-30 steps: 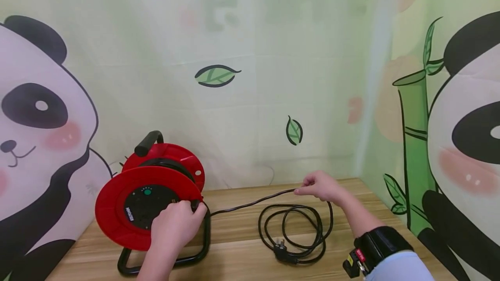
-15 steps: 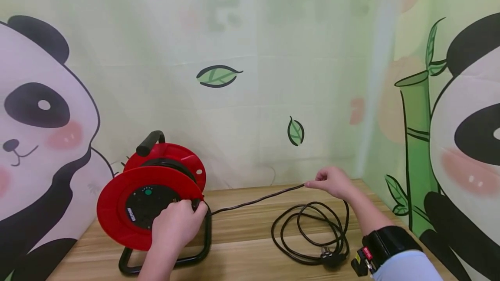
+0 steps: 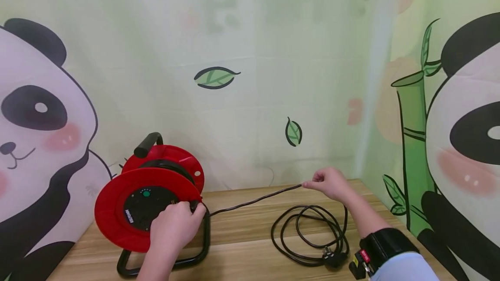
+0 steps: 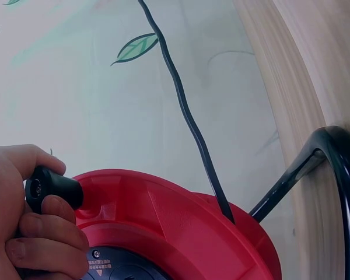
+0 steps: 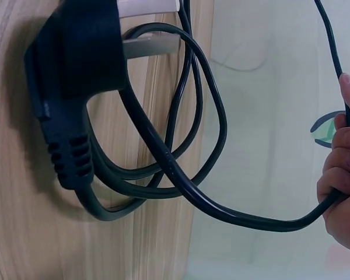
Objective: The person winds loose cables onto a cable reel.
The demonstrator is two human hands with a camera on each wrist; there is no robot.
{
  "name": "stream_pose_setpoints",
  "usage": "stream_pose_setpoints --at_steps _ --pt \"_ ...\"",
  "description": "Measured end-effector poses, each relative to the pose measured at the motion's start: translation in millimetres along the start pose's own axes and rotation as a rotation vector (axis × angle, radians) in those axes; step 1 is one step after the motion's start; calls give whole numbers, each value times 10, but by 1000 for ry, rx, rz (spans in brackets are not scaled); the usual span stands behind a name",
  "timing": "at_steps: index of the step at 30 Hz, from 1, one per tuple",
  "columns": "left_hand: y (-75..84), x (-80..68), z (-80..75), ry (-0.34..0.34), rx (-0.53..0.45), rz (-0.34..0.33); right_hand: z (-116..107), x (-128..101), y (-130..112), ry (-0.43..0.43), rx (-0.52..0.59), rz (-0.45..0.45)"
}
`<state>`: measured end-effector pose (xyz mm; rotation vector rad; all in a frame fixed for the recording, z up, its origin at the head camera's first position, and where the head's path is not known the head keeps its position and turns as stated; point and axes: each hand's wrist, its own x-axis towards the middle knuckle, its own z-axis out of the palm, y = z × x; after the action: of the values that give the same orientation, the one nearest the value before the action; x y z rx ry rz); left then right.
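A red cable reel [image 3: 111, 224] with a black frame stands at the left of the table. My left hand [image 3: 176, 224] grips the small black crank knob [image 4: 61, 188] on the reel's face, thumb and fingers curled round it. From the reel a black cable [image 3: 254, 201] runs to the right, raised off the table. My right hand [image 3: 332, 184] pinches this cable, and the right wrist view shows fingers curled round it. Below that hand the rest of the cable lies in loose loops, with a black three-pin plug [image 3: 333, 258] at their front right.
The wooden table [image 3: 238, 246] ends at a fabric backdrop [image 3: 250, 120] printed with pandas, bamboo and leaves. A black carrying handle [image 3: 147, 144] tops the reel. The tubular foot [image 3: 191, 260] of its frame reaches forward on the table.
My right hand has moved a little to the right, still pinching the cable. The loops and the plug have slid right with it. My left hand stays on the crank knob.
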<state>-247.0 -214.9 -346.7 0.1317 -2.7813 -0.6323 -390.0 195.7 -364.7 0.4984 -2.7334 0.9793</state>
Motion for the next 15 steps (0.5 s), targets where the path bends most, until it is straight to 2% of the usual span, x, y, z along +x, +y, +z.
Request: stream_pose_setpoints --at_steps 15 --pt "-34 16 29 -6 -1 -7 40 -30 -62 20 36 -13"
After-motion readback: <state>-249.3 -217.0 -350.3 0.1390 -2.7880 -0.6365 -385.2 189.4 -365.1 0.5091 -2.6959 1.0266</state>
